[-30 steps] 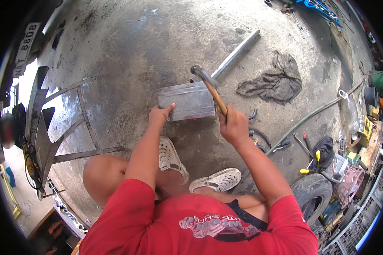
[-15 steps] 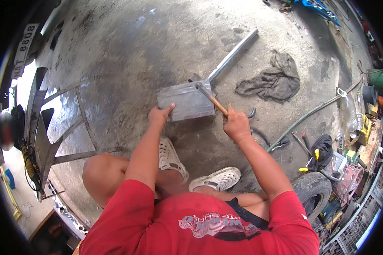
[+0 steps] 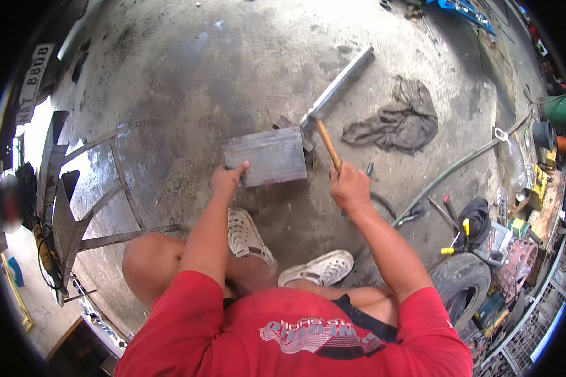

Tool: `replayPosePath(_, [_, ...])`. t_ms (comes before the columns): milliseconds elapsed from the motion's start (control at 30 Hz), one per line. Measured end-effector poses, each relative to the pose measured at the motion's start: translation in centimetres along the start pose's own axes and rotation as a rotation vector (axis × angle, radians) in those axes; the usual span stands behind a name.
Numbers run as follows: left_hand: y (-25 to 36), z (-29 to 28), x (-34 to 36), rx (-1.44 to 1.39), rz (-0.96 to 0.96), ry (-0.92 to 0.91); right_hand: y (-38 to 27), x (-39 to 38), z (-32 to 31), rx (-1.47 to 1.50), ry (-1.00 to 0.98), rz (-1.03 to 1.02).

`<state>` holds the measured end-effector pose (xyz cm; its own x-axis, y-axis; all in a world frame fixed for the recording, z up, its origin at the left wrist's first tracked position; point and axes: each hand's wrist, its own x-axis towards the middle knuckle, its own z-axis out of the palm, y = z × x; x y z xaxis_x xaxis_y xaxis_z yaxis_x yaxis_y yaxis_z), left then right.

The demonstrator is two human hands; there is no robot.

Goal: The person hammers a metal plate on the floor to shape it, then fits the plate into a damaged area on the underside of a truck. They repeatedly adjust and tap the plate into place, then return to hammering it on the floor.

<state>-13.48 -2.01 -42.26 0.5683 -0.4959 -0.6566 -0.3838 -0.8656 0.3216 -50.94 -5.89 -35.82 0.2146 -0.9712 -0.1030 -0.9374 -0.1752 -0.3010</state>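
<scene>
A grey rectangular metal piece, like a folded sheet or shallow box, is held just above or on the concrete in front of me. My left hand grips its near left corner, thumb on top and fingers underneath out of sight. In my right hand is a hammer, its wooden handle pointing away from me. The hammer's head, partly hard to make out, is past the metal piece's right edge. Beyond it, a long angled metal bar lies on the floor, its near end close to the hammer.
A dark crumpled rag lies to the right. A green hose crosses the floor towards a tyre and assorted tools. On the left stands a metal frame. My feet in white clogs are close to the work.
The hammer has swung from across the metal piece's right part to beyond its right edge. The metal piece has shifted slightly left and towards me, still in my left hand.
</scene>
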Motion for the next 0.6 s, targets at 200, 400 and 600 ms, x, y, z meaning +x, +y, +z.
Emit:
replayPosePath(200, [4.3, -1.0, -3.8, 0.004, 0.024, -0.013, 1.6, -0.2, 0.0, 0.128, 0.028, -0.115])
replayPosePath(400, [3.2, 0.2, -2.2, 0.102, 0.083, -0.022, -2.6, 1.2, -3.7, 0.193, 0.026, -0.025])
replayPosePath(600, [4.5, 1.1, -1.3, 0.135, 0.078, -0.045, 0.4, 0.6, 0.7, 0.010, -0.233, 0.058])
